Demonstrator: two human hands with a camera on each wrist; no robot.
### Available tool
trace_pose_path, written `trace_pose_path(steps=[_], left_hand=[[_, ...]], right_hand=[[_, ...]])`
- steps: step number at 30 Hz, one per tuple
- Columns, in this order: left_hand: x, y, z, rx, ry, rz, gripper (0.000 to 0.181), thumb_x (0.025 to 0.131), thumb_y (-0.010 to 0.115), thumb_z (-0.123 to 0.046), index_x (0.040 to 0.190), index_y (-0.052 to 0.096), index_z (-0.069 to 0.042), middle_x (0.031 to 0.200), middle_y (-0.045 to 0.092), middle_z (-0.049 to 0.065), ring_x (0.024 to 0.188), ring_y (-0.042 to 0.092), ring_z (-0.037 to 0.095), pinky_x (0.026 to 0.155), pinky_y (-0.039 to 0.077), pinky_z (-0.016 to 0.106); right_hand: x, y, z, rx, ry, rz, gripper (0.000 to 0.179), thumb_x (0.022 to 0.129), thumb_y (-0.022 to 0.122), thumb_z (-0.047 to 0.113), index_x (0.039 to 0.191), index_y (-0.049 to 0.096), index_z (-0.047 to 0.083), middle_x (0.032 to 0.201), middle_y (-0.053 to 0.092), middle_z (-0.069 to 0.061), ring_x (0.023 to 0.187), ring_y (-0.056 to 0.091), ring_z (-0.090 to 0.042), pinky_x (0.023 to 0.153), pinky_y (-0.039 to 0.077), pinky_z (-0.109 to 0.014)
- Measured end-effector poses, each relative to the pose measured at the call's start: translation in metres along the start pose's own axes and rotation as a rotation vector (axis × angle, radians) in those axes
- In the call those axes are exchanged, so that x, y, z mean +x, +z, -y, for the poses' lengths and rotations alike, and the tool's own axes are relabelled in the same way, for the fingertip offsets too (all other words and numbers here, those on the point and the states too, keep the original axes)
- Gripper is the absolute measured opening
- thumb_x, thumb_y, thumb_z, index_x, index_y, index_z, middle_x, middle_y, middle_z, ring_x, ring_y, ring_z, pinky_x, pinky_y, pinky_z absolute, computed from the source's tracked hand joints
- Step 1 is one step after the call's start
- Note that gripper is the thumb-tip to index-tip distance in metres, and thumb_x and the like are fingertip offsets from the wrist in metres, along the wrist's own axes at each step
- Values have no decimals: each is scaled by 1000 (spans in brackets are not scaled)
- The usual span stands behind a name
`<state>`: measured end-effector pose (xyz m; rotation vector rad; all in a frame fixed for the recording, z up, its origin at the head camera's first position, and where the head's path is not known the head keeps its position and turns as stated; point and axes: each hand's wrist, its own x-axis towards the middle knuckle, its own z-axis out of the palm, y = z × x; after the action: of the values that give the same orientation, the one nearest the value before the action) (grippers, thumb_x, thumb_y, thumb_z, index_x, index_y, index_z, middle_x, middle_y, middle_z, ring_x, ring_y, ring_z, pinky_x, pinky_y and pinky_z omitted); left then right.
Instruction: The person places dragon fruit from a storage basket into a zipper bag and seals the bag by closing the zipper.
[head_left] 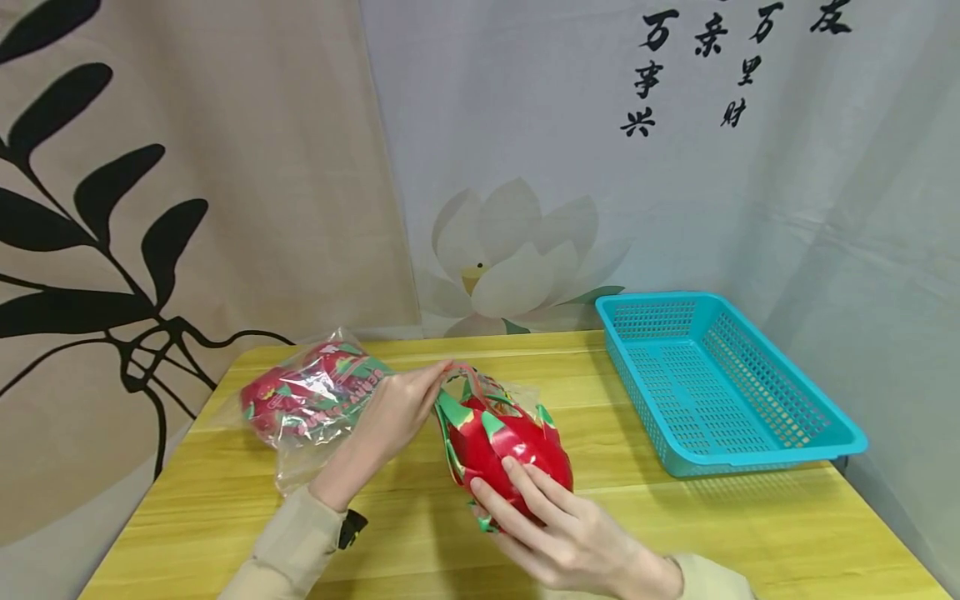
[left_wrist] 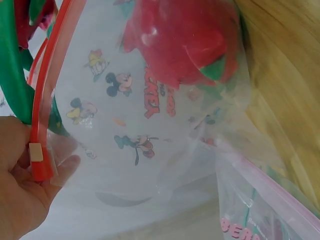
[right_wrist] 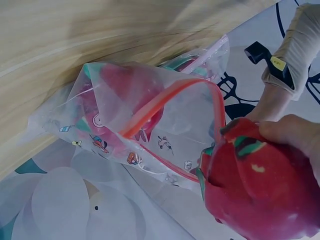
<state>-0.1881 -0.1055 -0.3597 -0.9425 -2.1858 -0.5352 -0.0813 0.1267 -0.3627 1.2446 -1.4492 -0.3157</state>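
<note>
My left hand (head_left: 405, 404) pinches the corner of a clear zip bag (left_wrist: 165, 182) beside its red zip strip (left_wrist: 46, 95), near the pale slider. Cartoon figures are printed on the bag. Its mouth gapes in the right wrist view, with one red dragon fruit (right_wrist: 125, 92) with green-tipped scales lying inside. My right hand (head_left: 558, 533) holds a second dragon fruit (right_wrist: 265, 185) just outside that mouth, thumb and fingers spread on its glossy skin. From the head, this fruit (head_left: 517, 450) covers most of the bag.
Left of my left hand lies another clear printed bag (head_left: 322, 396) with red and green contents. A blue perforated basket (head_left: 750, 458) stands at the right edge of the wooden table (head_left: 405, 533). Printed curtains (head_left: 510, 125) hang behind.
</note>
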Motion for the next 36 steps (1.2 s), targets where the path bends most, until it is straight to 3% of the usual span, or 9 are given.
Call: trace_pose_path(steps=[4, 11, 14, 18, 22, 29, 36], left_hand=[[0, 1, 2, 0, 1, -3, 27, 86, 64, -1, 113, 65, 4, 96, 73, 18, 41, 31, -2, 41, 30, 6], [1, 0, 2, -7, 0, 7, 27, 88, 63, -3, 114, 65, 3, 96, 73, 18, 41, 27, -3, 41, 28, 7], [1, -1, 1, -12, 4, 3, 26, 89, 62, -4, 114, 65, 2, 99, 73, 18, 42, 38, 0, 43, 36, 8], [1, -3, 1, -18, 30, -12, 27, 87, 64, -3, 114, 66, 2, 101, 72, 17, 56, 65, 14, 55, 53, 17], [0, -3, 2, -22, 56, -19, 28, 86, 65, -1, 113, 66, 2, 102, 72, 17, 76, 73, 25, 63, 58, 26], [-1, -5, 2, -20, 60, 2, 29, 86, 65, 1, 115, 65, 1, 106, 71, 18, 82, 72, 27, 67, 58, 28], [-7, -6, 4, 20, 27, -1, 31, 86, 68, -8, 116, 66, 0, 112, 69, 18, 93, 70, 32, 75, 58, 36]], right_hand=[[-2, -2, 1, -8, -9, -9, 22, 92, 52, 21, 73, 63, 23, 112, 69, -7, 95, 66, -30, 73, 58, -26], [-6, -9, 5, 16, -7, 62, 20, 91, 50, 19, 86, 69, 22, 116, 68, -8, 98, 65, -33, 77, 58, -29], [-5, -8, 5, 17, 1, 76, 19, 92, 50, 19, 83, 67, 22, 117, 67, -8, 99, 65, -32, 78, 58, -28], [-4, -1, 5, 21, 27, 113, 19, 92, 49, 20, 80, 64, 22, 119, 66, -9, 101, 65, -30, 81, 57, -30], [-4, 11, 8, 50, 88, 135, 21, 93, 47, 19, 81, 64, 21, 119, 66, -11, 103, 64, -33, 85, 57, -35], [-9, 33, 5, 86, 230, 133, 33, 98, 39, 12, 87, 70, 21, 118, 66, -11, 105, 64, -35, 88, 55, -40], [-9, 39, -2, 97, 341, 161, 36, 100, 36, 13, 98, 71, 19, 120, 65, -12, 108, 62, -38, 86, 55, -43]])
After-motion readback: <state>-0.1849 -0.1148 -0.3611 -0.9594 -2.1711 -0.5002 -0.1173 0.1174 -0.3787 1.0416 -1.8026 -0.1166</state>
